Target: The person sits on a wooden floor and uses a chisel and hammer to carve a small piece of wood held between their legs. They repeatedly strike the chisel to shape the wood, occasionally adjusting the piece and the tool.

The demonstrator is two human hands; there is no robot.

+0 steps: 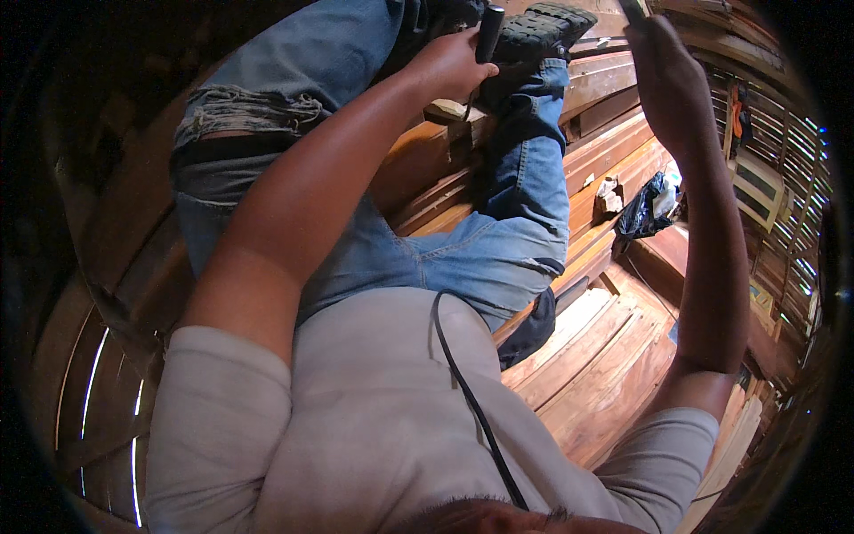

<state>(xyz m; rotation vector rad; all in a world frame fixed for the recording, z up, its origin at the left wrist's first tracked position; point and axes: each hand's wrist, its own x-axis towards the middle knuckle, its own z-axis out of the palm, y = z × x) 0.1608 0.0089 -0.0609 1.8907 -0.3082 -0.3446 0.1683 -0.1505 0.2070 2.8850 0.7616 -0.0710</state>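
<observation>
In the head view we look down our own body: a light grey shirt (pixel 374 418) fills the lower middle of the frame, and blue jeans (pixel 480 249) with a torn knee run up toward the top centre, ending in a dark-soled shoe (pixel 543 31) at the upper edge.

Our left hand (pixel 449 67), at the upper centre of the frame, is curled closed around a dark tool handle (pixel 488 31) that stands nearly upright just beside the shoe. Under that hand lies a small pale wooden block (pixel 458 116), touching the leg and resting on the planks.

Our right hand (pixel 672 89) reaches to the upper right of the frame, its back toward us. The fingers appear to be wrapped around something dark at the very top edge, but it is cut off there, so we cannot tell how tightly the hand is closed or what it has hold of.

A black cord (pixel 471 400) runs from the chest down across the shirt to the lower edge. Reddish-brown wooden planks (pixel 605 356) stretch across the right half of the frame. On them, at the right centre, sits a black plastic bag (pixel 645 209), with a crumpled pale scrap (pixel 609 196) just beside it.
</observation>
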